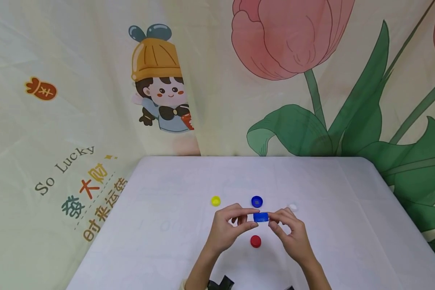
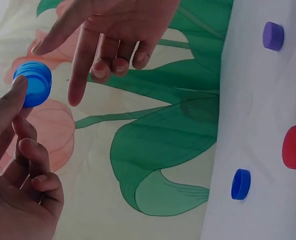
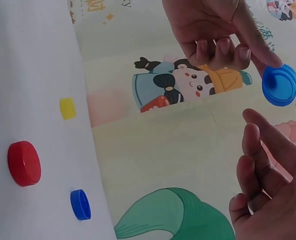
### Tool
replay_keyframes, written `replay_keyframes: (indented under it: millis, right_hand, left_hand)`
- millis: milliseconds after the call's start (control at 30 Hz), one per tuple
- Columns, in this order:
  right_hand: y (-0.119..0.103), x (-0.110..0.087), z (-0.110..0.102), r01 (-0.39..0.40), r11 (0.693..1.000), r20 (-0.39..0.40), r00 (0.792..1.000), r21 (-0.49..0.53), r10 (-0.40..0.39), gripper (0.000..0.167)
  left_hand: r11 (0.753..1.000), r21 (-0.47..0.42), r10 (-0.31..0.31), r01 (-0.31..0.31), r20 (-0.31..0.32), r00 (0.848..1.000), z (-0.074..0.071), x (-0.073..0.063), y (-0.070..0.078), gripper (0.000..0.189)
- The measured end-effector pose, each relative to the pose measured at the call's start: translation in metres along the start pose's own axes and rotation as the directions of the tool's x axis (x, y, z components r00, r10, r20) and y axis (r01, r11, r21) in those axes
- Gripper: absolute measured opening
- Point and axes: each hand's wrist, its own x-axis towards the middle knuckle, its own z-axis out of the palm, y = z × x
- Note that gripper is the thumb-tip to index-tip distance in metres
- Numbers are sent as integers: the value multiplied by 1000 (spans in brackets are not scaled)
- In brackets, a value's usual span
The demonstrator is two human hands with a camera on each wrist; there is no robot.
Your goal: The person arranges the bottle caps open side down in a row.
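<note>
My left hand (image 1: 229, 223) pinches a light-blue bottle cap (image 2: 36, 84) between thumb and forefinger, holding it above the table with its hollow side showing in the wrist views. Opposite it, my right hand (image 1: 290, 232) has its thumb and forefinger spread near the cap's right side, with a gap to the cap in the left wrist view. A red cap (image 1: 255, 241) lies on the table between the forearms. Beyond the hands are a dark-blue cap (image 1: 257, 201) and a yellow cap (image 1: 215, 201).
A purple cap (image 2: 273, 36) lies on the table's right part, looking pale in the head view and partly behind the right hand. The white-covered table (image 1: 174, 177) ends at a printed curtain (image 1: 217, 80). Black gear (image 1: 222, 283) shows by the left wrist.
</note>
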Motion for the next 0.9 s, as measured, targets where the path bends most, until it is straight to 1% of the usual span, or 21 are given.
replay_keyframes:
  millis: [67, 133, 200, 267, 367, 467, 567, 700, 767, 800, 900]
  right_hand:
    - [-2, 0, -1, -13, 999, 11, 1000, 33, 13, 19]
    - [-5, 1, -1, -24, 998, 18, 1000, 51, 23, 19]
    - [-13, 2, -2, -24, 998, 22, 1000, 58, 22, 18]
    - [-22, 4, -3, -30, 998, 25, 999, 59, 28, 17]
    - [-35, 6, -5, -40, 997, 31, 999, 62, 38, 16]
    - [-40, 7, -6, -53, 996, 35, 998, 74, 51, 16]
    - [-41, 7, -6, -55, 994, 36, 998, 91, 52, 16]
    - [-41, 7, -5, -61, 993, 34, 998, 103, 58, 16]
    - [-40, 7, -5, -55, 993, 30, 998, 103, 52, 16]
    - [-40, 7, -4, -55, 993, 27, 998, 101, 52, 16]
    - [-40, 7, -3, -51, 995, 17, 999, 87, 49, 17]
  left_hand:
    - [995, 8, 97, -97, 4, 995, -1, 0, 3, 22]
    - [988, 12, 152, -152, 11, 988, -1, 0, 3, 24]
    - [982, 16, 188, -189, 20, 982, -1, 0, 3, 25]
    - [979, 20, 202, -203, 32, 979, 0, 0, 2, 25]
    - [977, 30, 208, -210, 42, 977, 0, 0, 1, 25]
    - [977, 40, 206, -208, 48, 977, 1, -1, -1, 25]
    - [977, 53, 204, -207, 52, 978, 3, -3, -17, 24]
    - [980, 68, 185, -189, 57, 981, 5, -6, -37, 25]
    - [980, 76, 178, -182, 57, 982, 5, -6, -36, 26]
    - [983, 77, 163, -167, 55, 985, 5, -6, -35, 26]
    - [986, 85, 138, -142, 48, 989, 4, -6, -30, 30]
